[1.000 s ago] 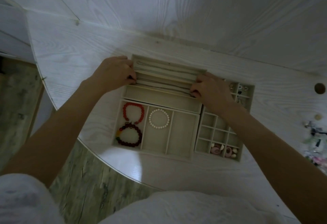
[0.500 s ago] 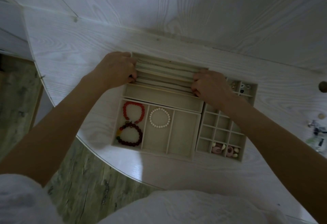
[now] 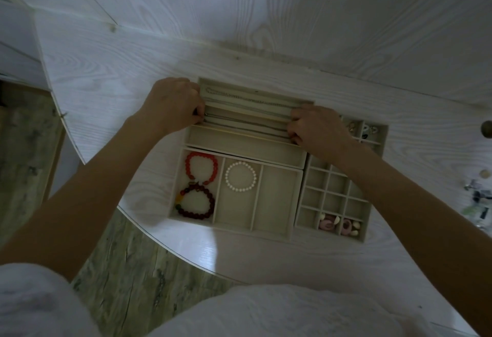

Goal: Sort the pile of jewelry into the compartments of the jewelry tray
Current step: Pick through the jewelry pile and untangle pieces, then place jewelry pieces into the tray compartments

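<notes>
Both hands work at the long-slotted beige velvet necklace tray point(image 3: 255, 147) at the far side of the white wood-grain bench point(image 3: 119, 75). The left hand point(image 3: 173, 105) has its fingers curled down at the tray's left end, seemingly pinching one end of a thin silver chain necklace point(image 3: 247, 121), and the right hand point(image 3: 316, 131) has its fingers curled at the other end; whether each truly grips the chain is hard to tell in the dim light. The chain lies stretched along a middle slot, with another silver chain point(image 3: 239, 97) in the slot behind. To finish this well, I would keep the chain lightly taut, lower both ends together so it settles flat between the dividers, and let go without snagging the neighbouring chain. Nearer, a beige three-compartment bracelet tray point(image 3: 277, 203) holds a red bead bracelet point(image 3: 201, 167), a dark red bead bracelet point(image 3: 195, 203) and a white pearl bracelet point(image 3: 241, 177); a beige small-grid tray point(image 3: 332, 198) sits to the right. Unsorted jewelry point(image 3: 479, 198) remains at the bench's right edge. No brand, label or writing can be read.
</notes>
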{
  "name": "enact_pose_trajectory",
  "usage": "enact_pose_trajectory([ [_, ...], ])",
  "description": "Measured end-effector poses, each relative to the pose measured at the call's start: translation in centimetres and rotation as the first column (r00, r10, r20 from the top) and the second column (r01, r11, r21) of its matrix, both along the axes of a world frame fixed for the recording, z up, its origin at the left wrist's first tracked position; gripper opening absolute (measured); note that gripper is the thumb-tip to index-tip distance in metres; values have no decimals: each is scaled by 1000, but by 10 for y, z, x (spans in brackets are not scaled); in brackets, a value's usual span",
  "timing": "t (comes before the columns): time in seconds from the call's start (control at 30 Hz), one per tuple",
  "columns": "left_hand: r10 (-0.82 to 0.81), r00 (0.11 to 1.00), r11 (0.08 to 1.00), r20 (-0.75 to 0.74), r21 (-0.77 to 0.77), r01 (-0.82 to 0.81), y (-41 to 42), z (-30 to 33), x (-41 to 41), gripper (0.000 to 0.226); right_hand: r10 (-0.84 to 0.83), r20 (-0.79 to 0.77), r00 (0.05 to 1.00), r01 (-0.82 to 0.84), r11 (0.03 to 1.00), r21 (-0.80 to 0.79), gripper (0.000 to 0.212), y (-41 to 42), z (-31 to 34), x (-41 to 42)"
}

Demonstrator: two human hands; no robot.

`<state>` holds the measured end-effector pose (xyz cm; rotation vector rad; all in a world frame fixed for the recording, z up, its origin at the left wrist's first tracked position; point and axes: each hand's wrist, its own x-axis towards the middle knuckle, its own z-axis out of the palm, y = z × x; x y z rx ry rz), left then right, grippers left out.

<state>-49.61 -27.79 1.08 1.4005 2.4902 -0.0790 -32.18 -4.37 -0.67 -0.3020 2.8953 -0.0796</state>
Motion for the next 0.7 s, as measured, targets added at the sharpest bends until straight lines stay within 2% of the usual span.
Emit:
enact_pose_trajectory([
  [0.33,13,1000,994,14,-109,-12,4,5,2,13,15,-28,999,-16,999,-50,31,5,-4,0],
  [0.47,37,999,989,23,-144,-33,6,11,4,17,-13,-116,993,3,996,-86,20,8,1,6],
  [0.53,44,999,996,20,-74,-43,3,15,10,16,-70,-167,983,42,985,-166,24,8,7,12],
  [0.6,25,1000,994,-11,103,-24,1,19,22,12,-156,-188,970,106,963,-248,36,9,17,25],
  [0.7,42,998,936,-50,350,-22,6,21,60,9,-255,-200,946,189,935,-301,37,9,40,57],
])
